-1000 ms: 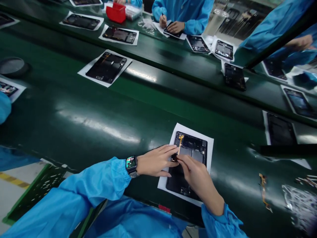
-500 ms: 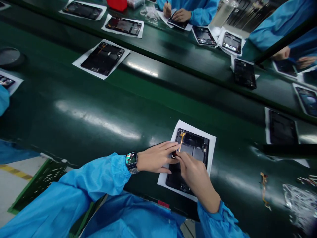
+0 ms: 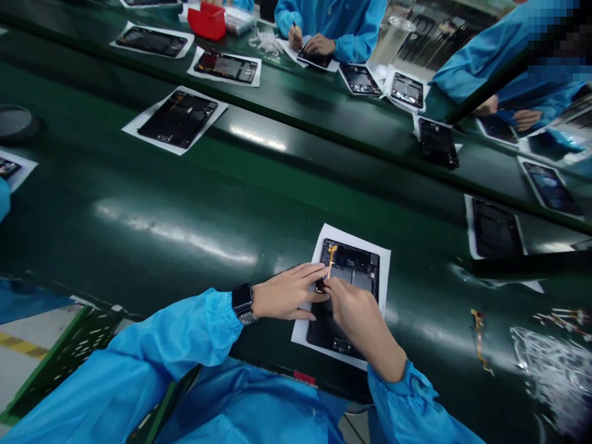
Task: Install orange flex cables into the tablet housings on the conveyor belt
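A black tablet housing lies at a slant on a white sheet in front of me. An orange flex cable runs down its upper left part. My left hand, palm down, rests on the housing's left edge with its fingers stretched out, the fingertips beside the cable. My right hand reaches over from the right. Its thumb and forefinger are pinched together near the cable's lower end. What they hold there is too small and hidden to make out.
To the right lie a loose flex cable, more small cables and a clear plastic bag. A dark bar juts in above them. Another tablet housing sits further off. Co-workers work across the bench; a green crate stands lower left.
The view has shifted slightly, so the far bench sits lower and things on the right lie further left. Both hands stay at the same place on the housing, and the right fingers remain pinched.
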A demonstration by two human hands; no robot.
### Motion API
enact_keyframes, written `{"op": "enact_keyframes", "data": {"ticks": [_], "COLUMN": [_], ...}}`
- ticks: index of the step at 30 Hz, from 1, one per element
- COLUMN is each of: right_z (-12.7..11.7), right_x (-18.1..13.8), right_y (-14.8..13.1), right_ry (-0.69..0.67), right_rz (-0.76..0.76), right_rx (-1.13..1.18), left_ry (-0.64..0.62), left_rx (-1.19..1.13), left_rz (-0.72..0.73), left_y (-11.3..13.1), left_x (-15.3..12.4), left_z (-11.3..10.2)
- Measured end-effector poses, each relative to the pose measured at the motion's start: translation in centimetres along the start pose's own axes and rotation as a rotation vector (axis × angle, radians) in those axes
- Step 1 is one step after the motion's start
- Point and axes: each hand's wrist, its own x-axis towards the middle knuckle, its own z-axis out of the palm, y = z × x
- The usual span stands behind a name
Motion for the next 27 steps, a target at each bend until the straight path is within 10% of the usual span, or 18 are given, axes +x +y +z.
{"op": "enact_keyframes", "data": {"ticks": [8,17,21,27], "right_z": [1.0,2.3,1.8,-1.3], "right_x": [0.0,-1.3,-2.8,-8.8], "right_y": [-0.4,4.1,8.6,16.9], "right_ry": [0.097,0.579,0.599,0.801], "right_rz": [0.021,0.589,0.744,1.008], "right_rx": [0.169,1.370,1.268,0.980], "left_ry": [-0.028,0.075,0.191,-0.021], "left_rx": [0.006,-0.076,0.137,0.217], "left_rz": [-0.012,-0.144,-0.264,-0.332], "left_y": [0.0,-1.7,-4.8,-7.9], "left_x": [0.0,2.6,7.9,13.3], "left_z": [0.0,-2.6,-3.2,-3.9]}}
